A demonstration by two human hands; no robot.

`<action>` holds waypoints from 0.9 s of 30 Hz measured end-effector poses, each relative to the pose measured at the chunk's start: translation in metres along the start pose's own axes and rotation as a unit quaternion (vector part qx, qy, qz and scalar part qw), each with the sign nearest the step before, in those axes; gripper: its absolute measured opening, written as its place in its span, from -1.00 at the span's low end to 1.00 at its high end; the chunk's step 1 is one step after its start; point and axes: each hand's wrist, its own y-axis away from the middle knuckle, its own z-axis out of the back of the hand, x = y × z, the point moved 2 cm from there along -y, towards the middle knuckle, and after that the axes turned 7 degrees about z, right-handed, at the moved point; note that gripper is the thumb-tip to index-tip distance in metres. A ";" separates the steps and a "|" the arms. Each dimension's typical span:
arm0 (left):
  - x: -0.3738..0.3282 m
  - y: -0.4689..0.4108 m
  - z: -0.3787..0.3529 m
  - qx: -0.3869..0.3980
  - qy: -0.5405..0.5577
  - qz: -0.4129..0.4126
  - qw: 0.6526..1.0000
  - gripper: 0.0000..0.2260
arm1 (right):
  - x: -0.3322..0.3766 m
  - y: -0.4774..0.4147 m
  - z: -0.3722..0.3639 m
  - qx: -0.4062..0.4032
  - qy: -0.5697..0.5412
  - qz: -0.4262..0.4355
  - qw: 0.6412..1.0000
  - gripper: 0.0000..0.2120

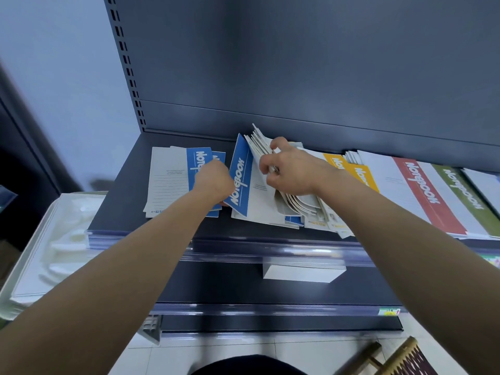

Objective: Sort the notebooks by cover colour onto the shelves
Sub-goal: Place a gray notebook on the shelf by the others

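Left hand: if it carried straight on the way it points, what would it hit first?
Probably the tilted blue notebook just right of the left hand; they may already touch. Beyond it, the back panel. Depth is unclear.

I take this for a shop, the stationery aisle. In front of me stands a dark blue-grey metal display unit of the retail kind, with a slotted upright post at its left for hanging shelves at any height. The flat metal shelf carries a clear plastic price-ticket rail along its front edge, and a small coloured ticket sits in the rail of the shelf below. White paper notebooks of one printed design lie as stock in overlapping rows, with a blue band, yellow band, red band and green band. Underfoot is a white tiled floor.
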 end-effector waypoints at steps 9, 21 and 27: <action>0.042 -0.009 0.053 -0.095 0.041 0.055 0.993 -0.88 | 0.005 -0.012 -0.007 0.013 0.028 -0.003 1.000 -0.82; 0.087 0.002 0.073 -0.118 0.006 0.119 0.986 -0.70 | 0.023 -0.027 -0.012 0.039 0.053 -0.014 0.998 -0.85; 0.093 0.005 0.079 -0.130 0.082 0.141 0.978 -0.90 | 0.029 -0.030 -0.019 0.045 0.060 -0.020 0.997 -0.87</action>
